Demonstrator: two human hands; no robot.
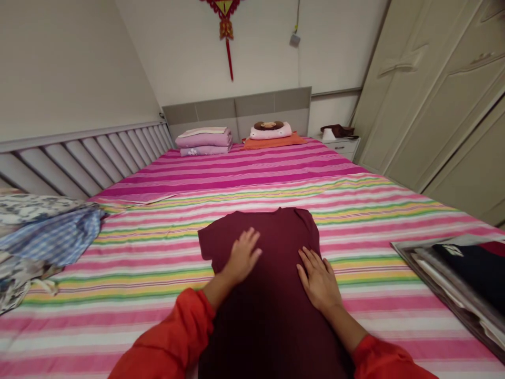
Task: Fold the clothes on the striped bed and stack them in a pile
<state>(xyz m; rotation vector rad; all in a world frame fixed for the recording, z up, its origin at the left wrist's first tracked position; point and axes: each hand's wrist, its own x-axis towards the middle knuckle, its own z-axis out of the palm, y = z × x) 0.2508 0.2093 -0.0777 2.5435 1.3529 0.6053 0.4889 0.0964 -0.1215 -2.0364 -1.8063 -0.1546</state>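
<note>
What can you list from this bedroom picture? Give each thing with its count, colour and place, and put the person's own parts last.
T-shirt: one, maroon, flat on the bed, centre.
Bedsheet: one, pink-striped, covering the bed.
Folded blankets: one stack, lilac, at the headboard.
Pillow: one, pink on orange, at the headboard.
Clothes pile: one, blue checked and patterned, left edge.
Clothes stack: one, dark and grey, right edge.
Wardrobe: one, cream, right.
Wall ornament: one, red, above the headboard.
Left hand: flat on the T-shirt.
Right hand: flat on the T-shirt.
</note>
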